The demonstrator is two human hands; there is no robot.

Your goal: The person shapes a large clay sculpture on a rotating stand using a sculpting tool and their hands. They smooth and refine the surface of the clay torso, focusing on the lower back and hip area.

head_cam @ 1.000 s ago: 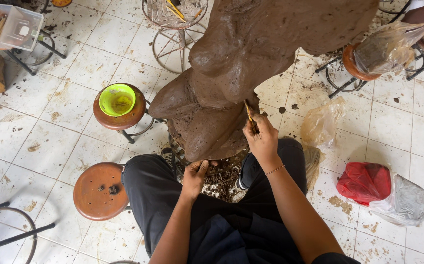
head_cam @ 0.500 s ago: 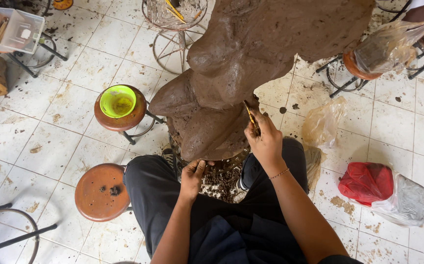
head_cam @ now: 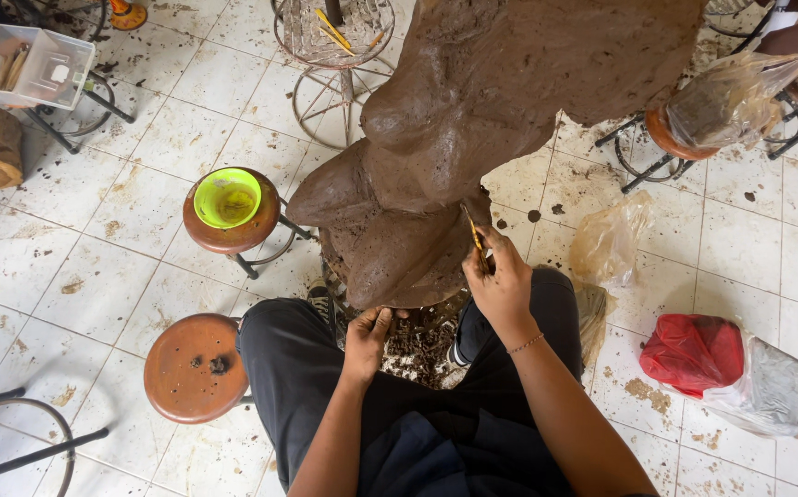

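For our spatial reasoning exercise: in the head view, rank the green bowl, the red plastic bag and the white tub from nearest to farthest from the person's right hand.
From the right hand:
1. Red plastic bag, on the floor to its right.
2. Green bowl, on a stool to its left.
3. White tub, on a stand at far upper left.

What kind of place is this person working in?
Most likely a sculptor's clay studio. A big brown clay figure stands on a stand, the right hand works it with a thin modelling tool, and clay smears the tiled floor among round work stools.
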